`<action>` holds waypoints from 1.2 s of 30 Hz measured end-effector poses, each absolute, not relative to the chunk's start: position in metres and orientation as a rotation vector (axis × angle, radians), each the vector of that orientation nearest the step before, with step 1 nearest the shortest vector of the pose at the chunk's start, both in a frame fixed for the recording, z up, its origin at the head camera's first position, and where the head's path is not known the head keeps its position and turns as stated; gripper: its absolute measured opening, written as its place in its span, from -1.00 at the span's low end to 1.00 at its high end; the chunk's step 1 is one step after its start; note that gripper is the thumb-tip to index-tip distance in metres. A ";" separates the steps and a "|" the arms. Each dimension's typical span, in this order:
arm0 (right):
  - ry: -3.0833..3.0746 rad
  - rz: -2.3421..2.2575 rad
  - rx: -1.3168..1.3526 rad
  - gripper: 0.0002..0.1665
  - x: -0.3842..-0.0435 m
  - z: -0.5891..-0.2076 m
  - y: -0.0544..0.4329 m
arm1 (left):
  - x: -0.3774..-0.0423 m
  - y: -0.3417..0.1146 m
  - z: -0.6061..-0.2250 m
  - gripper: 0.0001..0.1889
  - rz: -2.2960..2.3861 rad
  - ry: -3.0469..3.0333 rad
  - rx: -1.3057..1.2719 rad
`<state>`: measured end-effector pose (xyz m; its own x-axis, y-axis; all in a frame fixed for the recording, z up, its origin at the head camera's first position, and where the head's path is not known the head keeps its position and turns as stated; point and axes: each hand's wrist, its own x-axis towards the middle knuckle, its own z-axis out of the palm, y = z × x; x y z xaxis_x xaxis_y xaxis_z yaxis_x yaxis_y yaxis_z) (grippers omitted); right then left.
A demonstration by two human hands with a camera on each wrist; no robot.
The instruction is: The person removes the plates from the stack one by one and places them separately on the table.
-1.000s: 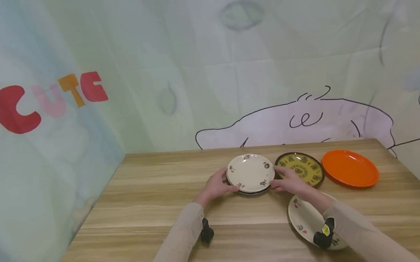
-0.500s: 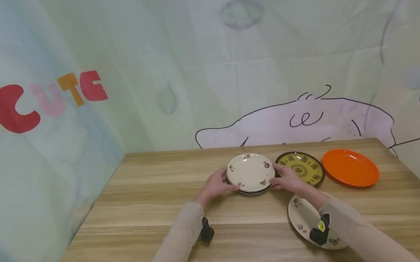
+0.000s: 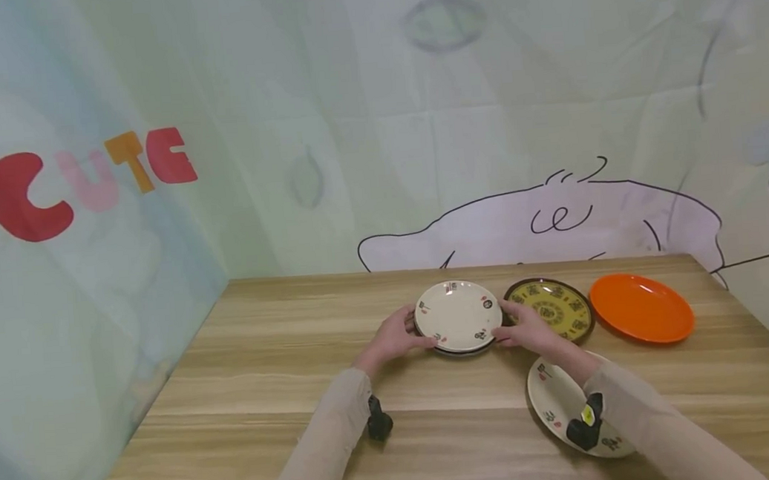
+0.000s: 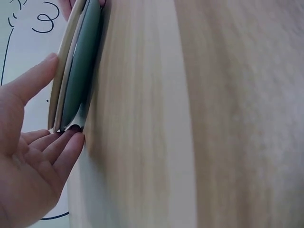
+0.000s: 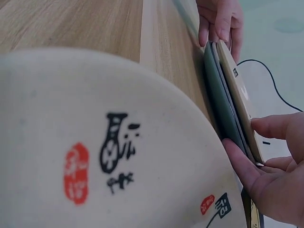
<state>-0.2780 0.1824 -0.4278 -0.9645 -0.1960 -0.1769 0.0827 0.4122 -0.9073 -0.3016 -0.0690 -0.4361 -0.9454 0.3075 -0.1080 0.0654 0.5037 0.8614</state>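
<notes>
A cream plate (image 3: 458, 316) with small black and red markings tops a stack at the back middle of the table. Side-on in the left wrist view, a green plate (image 4: 83, 71) shows lowest in that stack, below the cream rims. My left hand (image 3: 394, 337) holds the stack's left edge, thumb at the top rim and fingers at the side and lower edge. Opposite it, my right hand (image 3: 530, 330) grips the right edge the same way. Another cream plate (image 3: 557, 405) lies under my right forearm, partly hidden by the sleeve and wrist camera.
Right of the stack lies a yellow-green patterned plate (image 3: 553, 308) with a dark rim, close behind my right hand. Farther right is an orange plate (image 3: 642, 308). The wooden table (image 3: 246, 369) ends at a printed cloth backdrop (image 3: 272, 166) behind and at left.
Hardly anything differs. Both hands stay on the stack's edges, and my right forearm with its wrist camera has shifted slightly left.
</notes>
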 end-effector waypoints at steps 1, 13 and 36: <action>2.417 -1.570 -0.103 -0.18 -0.278 -0.428 0.182 | -0.302 -0.069 -0.437 -0.12 1.425 2.503 0.315; 2.417 -1.581 -0.097 -0.16 -0.280 -0.433 0.182 | -0.303 -0.064 -0.437 -0.20 1.315 2.717 0.192; 2.537 -1.473 -0.181 -0.09 -0.277 -0.431 0.184 | -0.307 -0.065 -0.438 -0.27 1.493 2.583 0.133</action>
